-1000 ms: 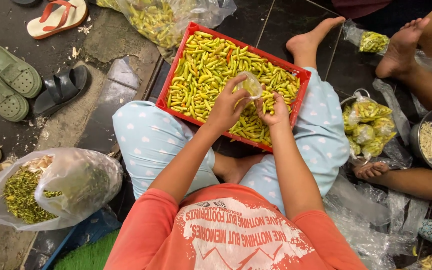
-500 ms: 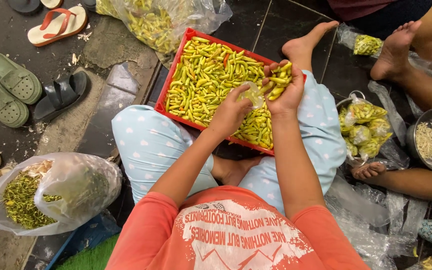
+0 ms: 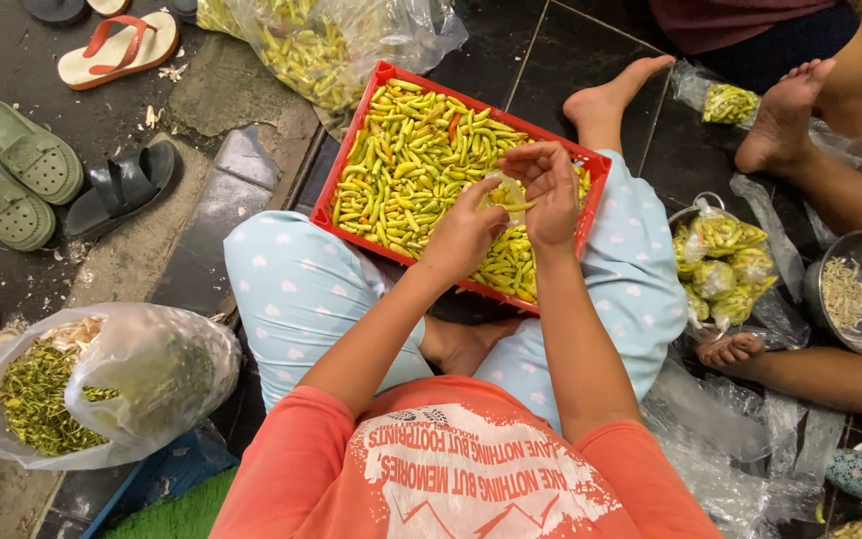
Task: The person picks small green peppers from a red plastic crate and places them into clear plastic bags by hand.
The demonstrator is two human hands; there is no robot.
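Note:
A red plastic tray [image 3: 351, 160] full of yellow-green chillies [image 3: 411, 160] rests across my knees. Over its near right part, my left hand [image 3: 466, 235] and my right hand [image 3: 546, 190] meet around a small clear plastic bag [image 3: 504, 195] with a few chillies in it. The left hand holds the bag's near side; the right hand's fingers close on its far side from above. My legs in pale blue spotted trousers lie under the tray.
A clear bag of green stems [image 3: 82, 384] lies at my left. A big bag of chillies [image 3: 321, 40] sits beyond the tray. Small filled packets [image 3: 725, 265], a steel bowl [image 3: 860, 289] and another person's legs [image 3: 800, 110] are at right. Sandals [image 3: 22, 170] lie at far left.
My right hand, which was lifted over the tray's right edge with chillies, has come back to the left hand at the small bag. The view has shifted slightly.

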